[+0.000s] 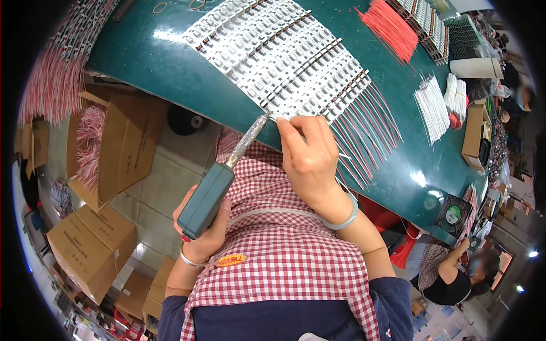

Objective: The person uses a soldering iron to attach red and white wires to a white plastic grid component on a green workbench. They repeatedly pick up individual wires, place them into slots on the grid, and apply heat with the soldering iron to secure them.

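Observation:
My left hand (209,241) is wrapped round the dark green body of a soldering gun (207,198). Its long silvery tip points up and away, reaching the near corner of a sheet of white boards (284,54) in rows. Beside that tip, my right hand (310,159) has thumb and forefinger pinched together at the sheet's near edge. What the pinch holds is too small to make out. Red and dark wires (372,133) fan out from the sheet's right edge, some passing close to my right hand.
The sheet lies on a green table (159,68). Bundles of red wires (389,31) and white wires (431,108) lie to the right, near a small black fan (453,213). Cardboard boxes (91,244) stand on the floor at left. A co-worker (449,273) sits at lower right.

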The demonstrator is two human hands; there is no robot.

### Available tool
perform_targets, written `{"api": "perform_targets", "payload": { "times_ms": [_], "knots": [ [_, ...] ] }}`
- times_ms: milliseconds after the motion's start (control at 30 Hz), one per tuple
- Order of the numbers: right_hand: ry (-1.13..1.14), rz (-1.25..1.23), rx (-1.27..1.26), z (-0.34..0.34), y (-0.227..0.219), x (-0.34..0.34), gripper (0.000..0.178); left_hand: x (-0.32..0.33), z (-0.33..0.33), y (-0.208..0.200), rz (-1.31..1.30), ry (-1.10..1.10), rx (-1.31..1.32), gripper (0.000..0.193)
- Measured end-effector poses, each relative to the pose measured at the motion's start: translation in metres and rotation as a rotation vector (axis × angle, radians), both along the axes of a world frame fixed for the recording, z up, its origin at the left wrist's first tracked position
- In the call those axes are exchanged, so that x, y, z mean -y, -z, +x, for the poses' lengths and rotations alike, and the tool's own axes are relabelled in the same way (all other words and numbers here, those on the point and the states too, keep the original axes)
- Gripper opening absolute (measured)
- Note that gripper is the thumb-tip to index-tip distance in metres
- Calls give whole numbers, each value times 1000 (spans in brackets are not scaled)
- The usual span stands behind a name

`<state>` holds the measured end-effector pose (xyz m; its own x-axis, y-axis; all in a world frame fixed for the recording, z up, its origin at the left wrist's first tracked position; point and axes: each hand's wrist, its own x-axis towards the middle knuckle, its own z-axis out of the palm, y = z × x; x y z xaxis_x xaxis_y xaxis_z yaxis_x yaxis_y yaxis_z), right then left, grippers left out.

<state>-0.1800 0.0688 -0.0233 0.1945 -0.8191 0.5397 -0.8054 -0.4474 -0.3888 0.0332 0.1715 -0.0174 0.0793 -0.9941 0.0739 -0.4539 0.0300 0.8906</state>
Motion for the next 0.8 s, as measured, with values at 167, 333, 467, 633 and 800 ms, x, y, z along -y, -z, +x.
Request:
{"api": "perform_targets", "payload": {
  "times_ms": [167, 333, 467, 633, 800],
  "knots": [
    [6, 7, -8, 0, -2, 1, 24, 3, 0, -2, -12, 26, 29, 21],
    [5, 16, -25, 0, -1, 0, 24, 6, -1, -4, -5, 36, 44, 19],
    [5, 25, -37, 1, -2, -1, 23, 5, 1, -2, 11, 43, 43, 18],
    [8, 26, -33, 1, -2, 0, 23, -2, 6, 2, 32, 17, 7, 18],
    [18, 31, -34, 1, -1, -1, 22, -2, 8, 2, -10, 26, 19, 21]
  ]
}}
